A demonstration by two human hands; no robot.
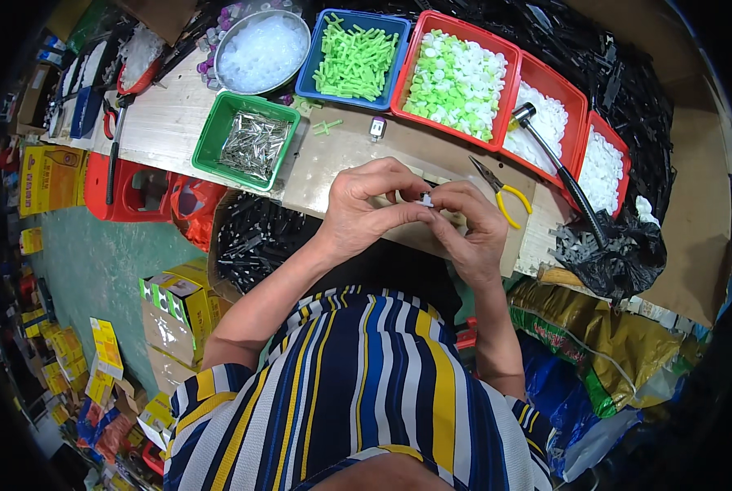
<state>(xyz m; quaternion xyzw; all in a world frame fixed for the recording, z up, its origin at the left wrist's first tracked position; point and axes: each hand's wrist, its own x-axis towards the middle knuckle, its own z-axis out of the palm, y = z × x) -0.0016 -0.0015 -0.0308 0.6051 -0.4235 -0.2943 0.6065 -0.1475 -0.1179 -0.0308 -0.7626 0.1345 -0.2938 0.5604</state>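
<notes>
My left hand (pixel 374 199) and my right hand (pixel 470 227) meet over the front edge of the workbench. Between their fingertips is a small white plastic part (pixel 425 199) with a dark spot; both hands pinch it, and its exact kind is too small to make out. Just beyond my hands a small white-and-purple piece (pixel 377 128) stands on the cardboard work surface. Beside my right hand lie needle-nose pliers (pixel 503 191) with yellow handles, their jaws pointing away to the left.
Along the back stand a metal bowl of clear pieces (pixel 233 75), a blue bin (pixel 302 92) of green parts and red bins (pixel 513 82) of white and green caps. A green bin (pixel 202 151) holds metal pins. A hammer (pixel 566 176) leans across the right-hand bins onto a black bag (pixel 619 274).
</notes>
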